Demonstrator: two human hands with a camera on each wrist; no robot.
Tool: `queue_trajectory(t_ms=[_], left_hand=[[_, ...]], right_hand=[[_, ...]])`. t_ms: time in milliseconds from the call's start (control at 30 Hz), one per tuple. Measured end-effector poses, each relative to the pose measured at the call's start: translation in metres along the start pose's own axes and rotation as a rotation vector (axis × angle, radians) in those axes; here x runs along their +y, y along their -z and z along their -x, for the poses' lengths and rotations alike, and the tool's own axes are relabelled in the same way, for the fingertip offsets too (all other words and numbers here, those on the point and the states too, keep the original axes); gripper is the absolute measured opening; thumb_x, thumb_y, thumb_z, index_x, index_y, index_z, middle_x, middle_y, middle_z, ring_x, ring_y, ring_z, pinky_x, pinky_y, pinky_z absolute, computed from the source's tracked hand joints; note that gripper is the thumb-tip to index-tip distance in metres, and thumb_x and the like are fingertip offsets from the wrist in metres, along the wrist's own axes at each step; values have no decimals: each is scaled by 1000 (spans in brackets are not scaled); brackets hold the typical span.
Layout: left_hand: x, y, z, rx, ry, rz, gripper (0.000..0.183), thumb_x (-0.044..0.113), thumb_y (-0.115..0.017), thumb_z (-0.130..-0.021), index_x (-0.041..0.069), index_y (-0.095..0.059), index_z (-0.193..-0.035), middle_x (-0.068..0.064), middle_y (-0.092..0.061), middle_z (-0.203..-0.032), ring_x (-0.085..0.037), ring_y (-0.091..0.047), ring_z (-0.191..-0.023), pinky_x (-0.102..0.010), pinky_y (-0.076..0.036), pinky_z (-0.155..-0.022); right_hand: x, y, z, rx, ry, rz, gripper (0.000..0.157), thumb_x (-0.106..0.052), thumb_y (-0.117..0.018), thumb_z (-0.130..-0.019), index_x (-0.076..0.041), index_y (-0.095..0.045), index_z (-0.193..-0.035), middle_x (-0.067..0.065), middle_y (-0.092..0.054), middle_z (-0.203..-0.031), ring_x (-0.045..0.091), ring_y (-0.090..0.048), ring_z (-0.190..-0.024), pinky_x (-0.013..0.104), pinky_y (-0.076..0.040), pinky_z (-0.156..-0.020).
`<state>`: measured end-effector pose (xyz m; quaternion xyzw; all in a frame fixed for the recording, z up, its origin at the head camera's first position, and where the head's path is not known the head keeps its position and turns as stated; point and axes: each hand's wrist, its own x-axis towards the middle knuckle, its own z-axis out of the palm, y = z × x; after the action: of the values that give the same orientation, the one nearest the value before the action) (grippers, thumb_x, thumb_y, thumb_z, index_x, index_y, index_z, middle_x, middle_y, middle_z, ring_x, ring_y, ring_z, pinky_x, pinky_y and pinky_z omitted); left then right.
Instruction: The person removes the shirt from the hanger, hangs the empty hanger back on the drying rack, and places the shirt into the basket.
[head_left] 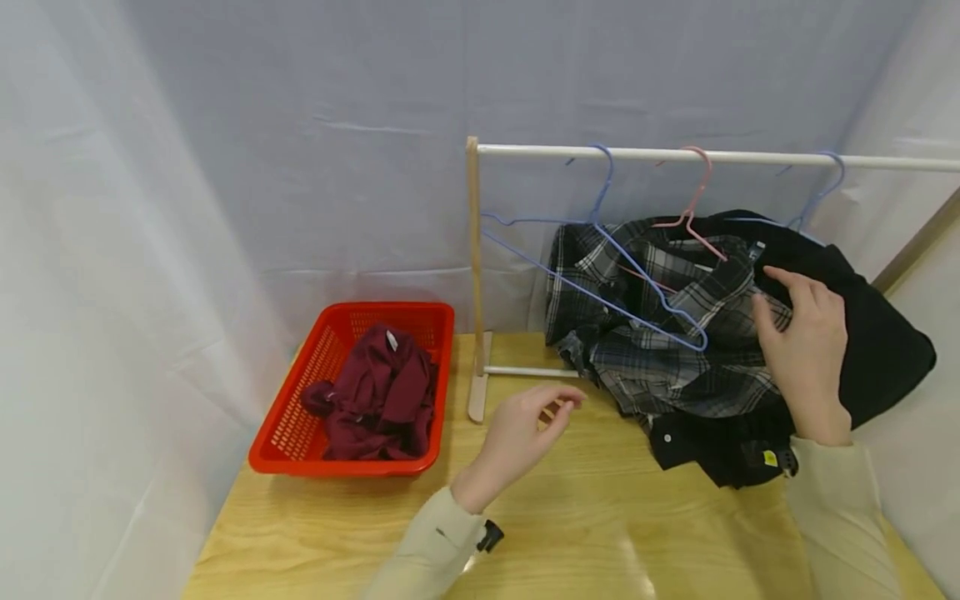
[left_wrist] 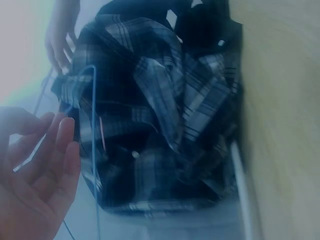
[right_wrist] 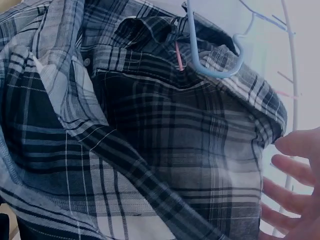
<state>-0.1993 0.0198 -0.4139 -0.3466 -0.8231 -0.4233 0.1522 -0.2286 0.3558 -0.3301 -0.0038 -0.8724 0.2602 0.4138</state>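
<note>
A dark plaid shirt [head_left: 675, 375] hangs on a pink hanger [head_left: 697, 200] from the rail. My right hand [head_left: 806, 350] is at the shirt's right shoulder, thumb and forefinger apart; in the right wrist view its fingers [right_wrist: 287, 200] are spread beside the cloth edge. Whether they touch the cloth is hard to tell. In front of the shirt hangs a bare blue hanger [head_left: 600, 225]. Low over the table, left of the shirt, my left hand [head_left: 525, 433] has loosely bent fingers and holds nothing. Behind the plaid shirt, a black garment [head_left: 885, 333] hangs from another blue hanger [head_left: 817, 200].
A red plastic basket [head_left: 270, 454] with a maroon garment [head_left: 386, 392] in it stands on the wooden table [head_left: 600, 517] at the left. The white rail [head_left: 525, 151] rests on a wooden post [head_left: 476, 250]. Pale curtains surround the table.
</note>
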Motion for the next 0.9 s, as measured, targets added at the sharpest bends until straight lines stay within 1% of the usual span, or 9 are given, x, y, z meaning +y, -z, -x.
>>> queue_trajectory(t_ms=[100,233,333,500,533,600,700,800,900], left_hand=[[7,-5,-22,-17,-38,-19,19,11,-59,-102,13,-72,-116,1,-73,-103,-7,-67,-85,-20,-56,-73],[12,-10,-48,6,-79,-57,18,12,-58,-103,15,-72,-115,3,-72,-101,-3,-64,-79,-14,-51,-69],[13,-11,-66,25,-95,-75,19,13,-58,-103,15,-72,-116,3,-71,-102,-4,-61,-77,-13,-47,-67],[10,-15,-92,27,-102,-114,21,14,-59,-103,14,-69,-122,1,-69,-114,-10,-64,-92,-18,-49,-76],[10,-16,-97,29,-99,-120,22,14,-59,-103,14,-69,-123,1,-69,-116,-10,-65,-95,-18,-50,-79],[10,-19,-105,38,-82,-115,23,14,-59,-103,14,-68,-125,1,-68,-118,-10,-65,-97,-18,-50,-79],[12,-23,-115,53,-38,-92,24,15,-58,-103,15,-67,-125,2,-68,-118,-8,-65,-96,-17,-50,-76],[15,-27,-121,68,8,-80,23,18,-58,-104,14,-67,-125,1,-69,-116,-9,-67,-94,-16,-50,-71],[17,-30,-127,90,51,-102,24,24,-57,-105,14,-68,-124,0,-70,-113,-10,-68,-91,-16,-48,-65]], right_hand=[[4,1,0,-26,-29,28,37,-15,-62,-99,-5,-63,-135,28,-59,-132,52,-48,-121,65,-34,-105],[6,-1,2,-41,-29,49,36,-15,-61,-100,-5,-63,-134,28,-61,-127,53,-52,-116,66,-37,-101],[7,-3,4,-51,-9,54,34,-15,-61,-100,-4,-64,-133,27,-64,-125,52,-55,-113,65,-40,-95],[7,-3,6,-49,19,51,32,-15,-61,-100,-4,-66,-129,25,-67,-123,50,-60,-105,64,-43,-84],[7,-3,7,-45,22,49,31,-15,-60,-100,-4,-67,-129,24,-68,-122,48,-62,-101,62,-43,-81],[7,-2,7,-39,26,57,30,-17,-60,-100,-6,-68,-128,22,-70,-118,43,-63,-88,51,-44,-73],[5,-1,9,-29,41,69,29,-18,-61,-100,-9,-70,-126,17,-73,-110,26,-54,-66,33,-35,-61],[3,-2,11,-19,67,71,27,-17,-63,-99,-10,-71,-123,14,-74,-101,12,-43,-61,24,-27,-56],[0,-4,13,-11,93,56,26,-14,-65,-98,-8,-72,-122,15,-74,-98,13,-48,-64,23,-29,-58]])
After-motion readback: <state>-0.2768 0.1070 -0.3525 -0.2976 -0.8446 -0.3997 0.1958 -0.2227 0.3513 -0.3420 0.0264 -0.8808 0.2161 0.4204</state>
